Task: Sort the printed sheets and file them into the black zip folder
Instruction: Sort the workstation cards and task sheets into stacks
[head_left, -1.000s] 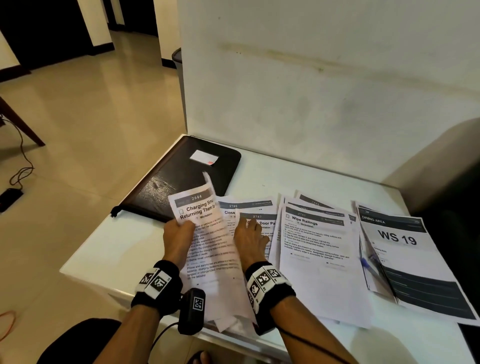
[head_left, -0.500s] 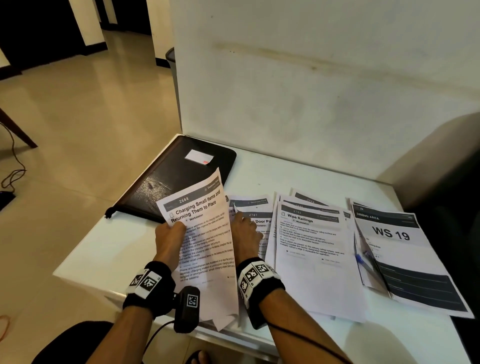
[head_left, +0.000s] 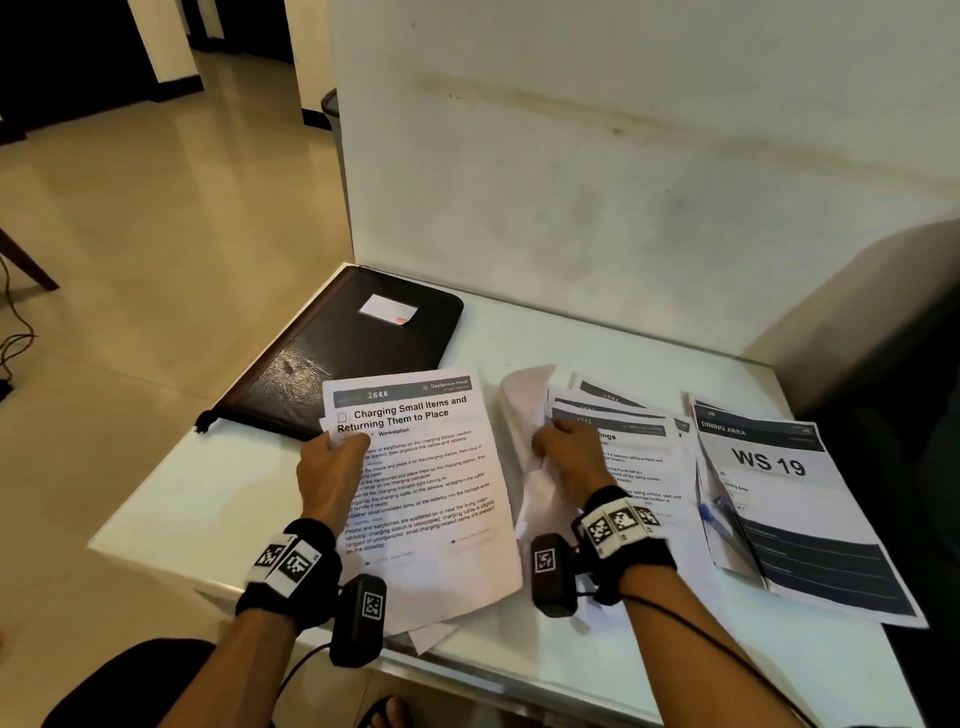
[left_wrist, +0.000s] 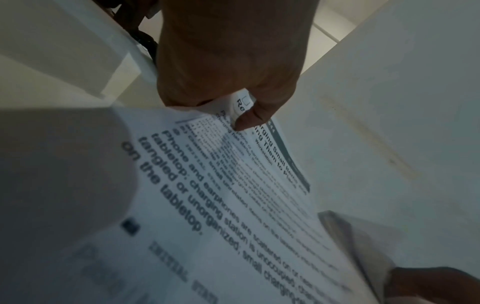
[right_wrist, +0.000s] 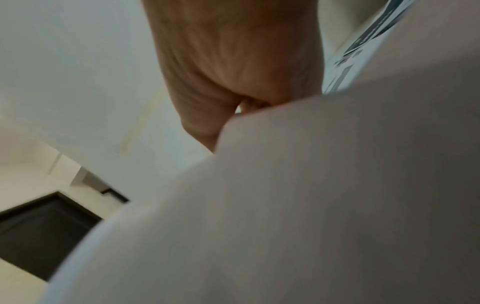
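My left hand (head_left: 332, 457) pinches the upper left edge of a printed sheet headed "Charging Small Items" (head_left: 421, 478), thumb on top; the same sheet (left_wrist: 233, 185) fills the left wrist view under the hand (left_wrist: 241, 111). My right hand (head_left: 566, 452) grips a white sheet (head_left: 524, 415) that curls upward with its blank back showing, beside a fanned pile of printed sheets (head_left: 623, 431). That curled sheet (right_wrist: 311, 205) blocks most of the right wrist view, and the hand (right_wrist: 233, 72) shows only in part. The closed black zip folder (head_left: 353, 353) lies at the table's far left corner.
A booklet marked "WS 19" (head_left: 779, 499) lies at the right with a blue pen (head_left: 711, 519) on the sheets beside it. The white table (head_left: 208, 499) stands against a white wall (head_left: 623, 182); tiled floor drops off on the left.
The "Charging Small Items" sheet has turned flatter and shifted left with my left hand. My right hand moved right and lifted a sheet off the left pile, curling it over.
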